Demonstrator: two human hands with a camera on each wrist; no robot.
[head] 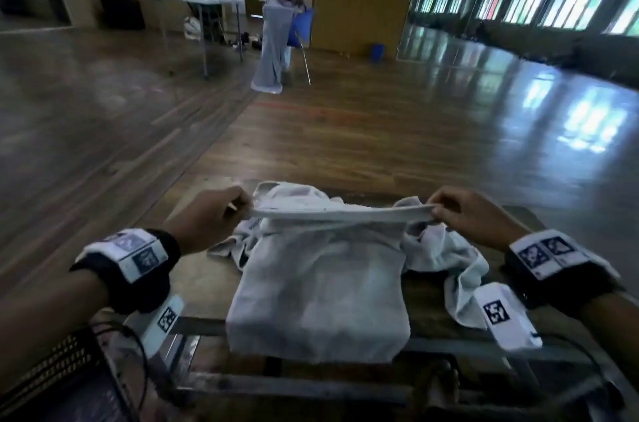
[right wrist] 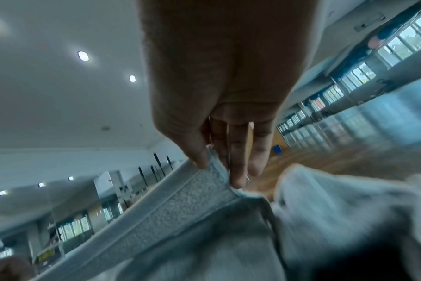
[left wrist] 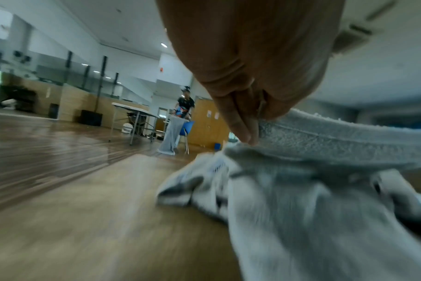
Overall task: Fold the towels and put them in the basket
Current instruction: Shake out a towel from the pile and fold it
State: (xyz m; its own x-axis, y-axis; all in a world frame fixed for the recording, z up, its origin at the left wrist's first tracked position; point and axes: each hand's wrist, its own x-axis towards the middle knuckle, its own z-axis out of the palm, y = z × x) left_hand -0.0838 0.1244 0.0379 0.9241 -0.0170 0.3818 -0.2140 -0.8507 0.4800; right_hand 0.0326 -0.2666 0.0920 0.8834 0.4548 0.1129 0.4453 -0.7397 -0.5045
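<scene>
Your left hand (head: 207, 214) and right hand (head: 473, 214) pinch the towel (head: 321, 283) top corners; it hangs over the bench (head: 193, 280) near edge.

Left hand (head: 207, 214) and right hand (head: 473, 214) each pinch a corner of the grey towel (head: 321, 290) above the table (head: 204, 286)

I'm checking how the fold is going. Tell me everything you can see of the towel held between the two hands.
The towel is pale grey terry cloth with a flat woven band along its top hem. The left hand and right hand pinch that hem's two ends, stretching it taut. The cloth hangs down, its lower part draped over the wooden table edge. Behind it, crumpled towels touch it.
</scene>
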